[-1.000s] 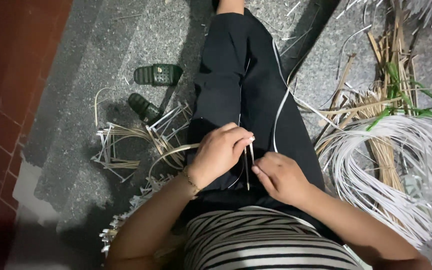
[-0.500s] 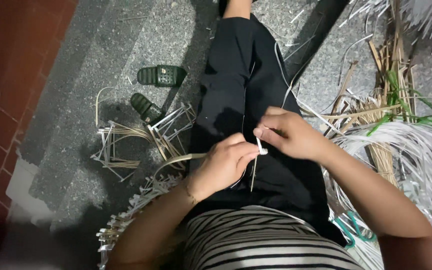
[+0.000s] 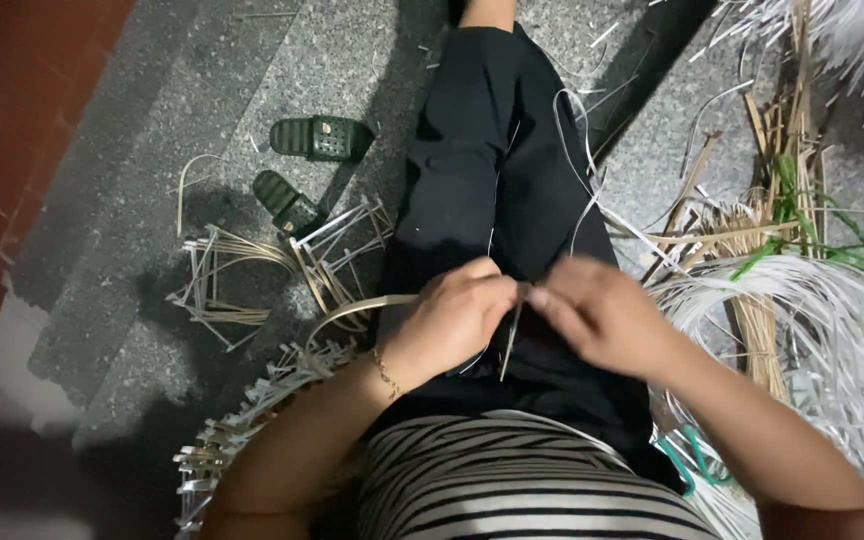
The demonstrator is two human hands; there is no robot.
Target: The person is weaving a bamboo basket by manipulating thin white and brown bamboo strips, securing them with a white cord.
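I sit on a grey stone floor with black trousers (image 3: pixel 482 170) stretched out ahead. My left hand (image 3: pixel 457 315) pinches a thin pale strip (image 3: pixel 510 340) that hangs down over my lap. My right hand (image 3: pixel 602 312) meets it fingertip to fingertip and grips the same strip; it is slightly blurred. A curved pale strip (image 3: pixel 352 310) arcs away to the left from under my left hand. A thin bracelet (image 3: pixel 385 373) circles my left wrist.
Two dark green slippers (image 3: pixel 317 138) (image 3: pixel 285 203) lie on the floor at left. Woven pale-strip frames (image 3: pixel 252 270) sit beside them, another woven piece (image 3: pixel 242 430) by my left arm. White strip bundles (image 3: pixel 822 340) and dry stalks (image 3: pixel 752 230) pile at right. Green-handled scissors (image 3: pixel 692 460) lie near my right forearm.
My right hand rose up and forward from my lap, then came back down to meet my left hand at the strip. The left hand stayed almost still.
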